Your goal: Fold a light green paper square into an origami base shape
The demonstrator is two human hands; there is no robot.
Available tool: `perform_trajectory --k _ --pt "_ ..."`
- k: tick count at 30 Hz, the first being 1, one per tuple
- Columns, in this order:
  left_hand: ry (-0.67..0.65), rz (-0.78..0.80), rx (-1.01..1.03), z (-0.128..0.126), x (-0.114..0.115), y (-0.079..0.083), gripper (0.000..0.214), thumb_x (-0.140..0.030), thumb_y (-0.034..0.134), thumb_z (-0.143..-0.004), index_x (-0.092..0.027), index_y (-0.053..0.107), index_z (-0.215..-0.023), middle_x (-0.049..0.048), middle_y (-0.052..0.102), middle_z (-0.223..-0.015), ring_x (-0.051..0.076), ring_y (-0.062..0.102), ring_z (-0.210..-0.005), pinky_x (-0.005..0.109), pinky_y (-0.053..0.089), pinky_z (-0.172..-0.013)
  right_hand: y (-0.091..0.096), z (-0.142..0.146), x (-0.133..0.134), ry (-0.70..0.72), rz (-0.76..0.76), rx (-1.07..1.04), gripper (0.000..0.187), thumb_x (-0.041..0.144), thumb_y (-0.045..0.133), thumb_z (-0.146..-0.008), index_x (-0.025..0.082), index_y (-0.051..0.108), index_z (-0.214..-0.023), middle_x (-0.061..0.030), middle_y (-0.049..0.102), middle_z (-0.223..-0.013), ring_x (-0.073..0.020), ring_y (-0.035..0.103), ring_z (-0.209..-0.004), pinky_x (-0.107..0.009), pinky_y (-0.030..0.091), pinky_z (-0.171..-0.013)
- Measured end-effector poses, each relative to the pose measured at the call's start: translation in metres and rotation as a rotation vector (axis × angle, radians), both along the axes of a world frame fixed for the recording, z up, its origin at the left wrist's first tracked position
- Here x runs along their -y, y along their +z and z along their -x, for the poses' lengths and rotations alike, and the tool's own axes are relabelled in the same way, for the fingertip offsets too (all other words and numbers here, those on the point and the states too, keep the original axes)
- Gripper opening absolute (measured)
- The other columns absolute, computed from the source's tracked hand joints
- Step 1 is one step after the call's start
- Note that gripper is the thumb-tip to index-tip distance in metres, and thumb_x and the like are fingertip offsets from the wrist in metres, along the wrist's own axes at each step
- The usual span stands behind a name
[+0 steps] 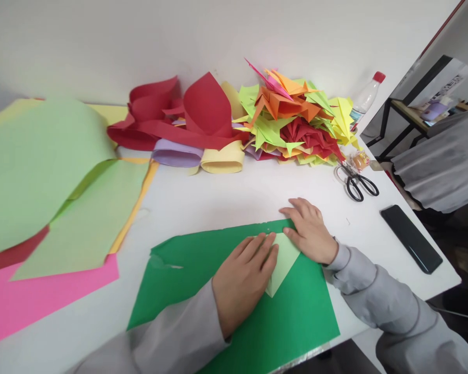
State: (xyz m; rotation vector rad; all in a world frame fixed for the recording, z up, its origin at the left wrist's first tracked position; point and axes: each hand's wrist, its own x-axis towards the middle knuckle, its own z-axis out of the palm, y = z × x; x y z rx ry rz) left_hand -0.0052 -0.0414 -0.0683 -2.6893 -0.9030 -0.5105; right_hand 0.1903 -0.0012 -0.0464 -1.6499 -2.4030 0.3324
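Note:
A folded piece of pale green paper (284, 261) lies on a dark green sheet (296, 311), its lower end tapering to a point. My left hand (246, 278) rests flat over the left part of the folded paper, fingers stretched out and hiding that side. At the paper's upper right corner is my right hand (310, 228), its thumb touching the edge and its other fingers extended past the green sheet onto the white table. Neither hand is closed around anything.
Large pale green sheets (42, 166) and a pink sheet (54, 291) spread over the left. Curled red paper (206, 109) and a heap of folded paper shapes (288, 119) line the wall. Scissors (359, 184), a black phone (411, 239) and a plastic bottle (366, 98) are on the right.

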Motion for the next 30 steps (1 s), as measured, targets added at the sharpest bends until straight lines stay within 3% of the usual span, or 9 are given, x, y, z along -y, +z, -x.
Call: perform_trajectory --k 6,10,14,19,24,30 --pt "-0.01 0.02 -0.036 -0.001 0.002 -0.002 0.035 -0.006 0.035 -0.089 -0.005 0.061 -0.112 0.021 0.06 -0.123 0.03 0.058 -0.113 0.044 0.045 -0.094 -0.005 0.002 0.002 0.004 -0.067 0.016 0.039 0.023 0.046 -0.089 0.022 0.05 -0.128 -0.0138 0.04 -0.139 -0.0314 0.028 -0.133 -0.052 0.026 -0.105" --pt "0.024 0.034 -0.03 -0.004 0.006 -0.005 0.037 -0.006 0.033 -0.089 -0.004 0.059 -0.115 0.0229 0.059 -0.125 0.03 0.057 -0.116 0.046 0.045 -0.096 -0.007 0.001 0.005 0.069 -0.209 -0.024 0.031 0.025 0.047 -0.09 0.021 0.057 -0.12 -0.0129 0.046 -0.133 -0.0306 0.033 -0.128 -0.05 0.03 -0.101" --pt "0.06 -0.02 -0.007 -0.006 0.01 -0.008 0.037 -0.007 0.033 -0.089 -0.003 0.061 -0.113 0.0223 0.06 -0.124 0.031 0.058 -0.115 0.045 0.044 -0.098 -0.006 0.004 0.011 0.282 -0.323 -0.011 0.021 0.023 0.048 -0.091 0.018 0.066 -0.1 -0.0104 0.06 -0.105 -0.0233 0.05 -0.1 -0.038 0.038 -0.082" --pt "0.075 -0.021 0.035 -0.006 0.012 -0.011 0.039 -0.007 0.033 -0.088 0.0 0.059 -0.115 0.0233 0.059 -0.124 0.031 0.055 -0.118 0.045 0.043 -0.098 0.0 0.012 0.017 0.335 -0.428 0.173 0.021 0.02 0.046 -0.092 0.014 0.067 -0.094 -0.0072 0.06 -0.078 -0.0206 0.048 -0.076 -0.037 0.034 -0.067" --pt "0.195 0.055 0.056 -0.002 0.014 -0.009 0.039 -0.013 0.039 -0.086 -0.011 0.061 -0.119 0.0225 0.06 -0.124 0.036 0.055 -0.115 0.051 0.043 -0.094 0.006 0.015 0.025 0.322 -0.469 0.226 0.022 0.019 0.046 -0.093 0.014 0.067 -0.09 -0.0075 0.06 -0.077 -0.0221 0.049 -0.081 -0.042 0.036 -0.08" --pt "0.143 0.061 -0.051 0.002 0.012 -0.004 0.044 -0.01 0.036 -0.086 -0.005 0.057 -0.124 0.0247 0.058 -0.125 0.032 0.057 -0.112 0.045 0.043 -0.094 0.009 0.017 0.027 0.266 -0.445 0.213 0.024 0.016 0.048 -0.091 0.016 0.064 -0.072 -0.0071 0.058 -0.075 -0.022 0.049 -0.082 -0.043 0.034 -0.086"
